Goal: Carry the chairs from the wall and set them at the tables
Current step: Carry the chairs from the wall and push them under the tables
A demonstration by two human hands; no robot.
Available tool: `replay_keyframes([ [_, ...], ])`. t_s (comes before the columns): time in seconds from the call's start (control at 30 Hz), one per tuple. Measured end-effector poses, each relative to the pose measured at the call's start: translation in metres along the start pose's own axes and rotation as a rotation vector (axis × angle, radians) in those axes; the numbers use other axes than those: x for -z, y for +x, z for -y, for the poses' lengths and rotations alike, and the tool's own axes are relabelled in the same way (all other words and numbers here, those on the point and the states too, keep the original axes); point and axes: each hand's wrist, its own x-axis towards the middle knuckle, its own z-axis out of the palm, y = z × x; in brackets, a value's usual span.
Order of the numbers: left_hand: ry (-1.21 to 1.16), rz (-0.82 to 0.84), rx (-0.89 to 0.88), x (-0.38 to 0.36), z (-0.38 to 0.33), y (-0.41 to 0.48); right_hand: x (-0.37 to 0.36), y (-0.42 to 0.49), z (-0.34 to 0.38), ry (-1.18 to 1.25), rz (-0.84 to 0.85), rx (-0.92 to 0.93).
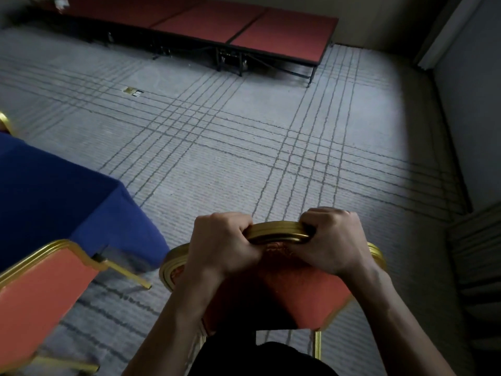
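A banquet chair (303, 297) with a gold frame and orange-red padding is directly below me, its back facing me. My left hand (225, 245) grips the gold top rail of its back on the left. My right hand (330, 240) grips the same rail on the right. A table with a blue cloth (54, 191) stands to the left, its corner hanging close to the chair. A second gold and orange chair (40, 291) stands at that table at the lower left. The held chair's legs are mostly hidden by my arms and body.
Grey carpet with dark crossing lines (244, 131) stretches ahead. A low red-topped stage platform (279, 31) runs along the far wall. A wall (471, 118) closes the right side. A small floor plate (133, 91) lies in the carpet. A gold chair edge (5, 122) shows at far left.
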Motion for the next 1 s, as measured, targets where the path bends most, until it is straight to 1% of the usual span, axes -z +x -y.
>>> replay_keyframes([
  [0.1,-0.002,0.025,0.01,-0.014,0.038,0.072,-0.027,0.071,-0.013,-0.004,0.009,-0.024],
  [0.17,-0.015,0.031,-0.001,-0.018,0.064,0.122,-0.042,0.118,-0.02,-0.001,-0.018,-0.033],
  [0.23,-0.016,0.001,-0.024,-0.018,0.078,0.156,-0.049,0.151,-0.023,-0.022,-0.052,-0.014],
  [0.37,-0.029,-0.014,-0.04,-0.021,0.112,0.218,-0.07,0.223,-0.032,-0.009,-0.063,0.003],
  [0.5,-0.058,-0.045,-0.02,-0.027,0.149,0.275,-0.103,0.29,-0.043,0.017,-0.035,0.012],
  [0.63,-0.018,-0.07,-0.017,-0.041,0.18,0.336,-0.135,0.358,-0.065,-0.001,-0.036,0.04],
  [0.8,0.049,-0.102,0.03,-0.074,0.234,0.424,-0.198,0.466,-0.101,0.084,-0.008,0.095],
  [0.9,0.106,-0.114,0.108,-0.084,0.268,0.475,-0.232,0.537,-0.114,0.146,0.027,0.145],
  [1.0,0.156,-0.174,0.157,-0.085,0.292,0.515,-0.257,0.602,-0.119,0.172,0.047,0.227],
])
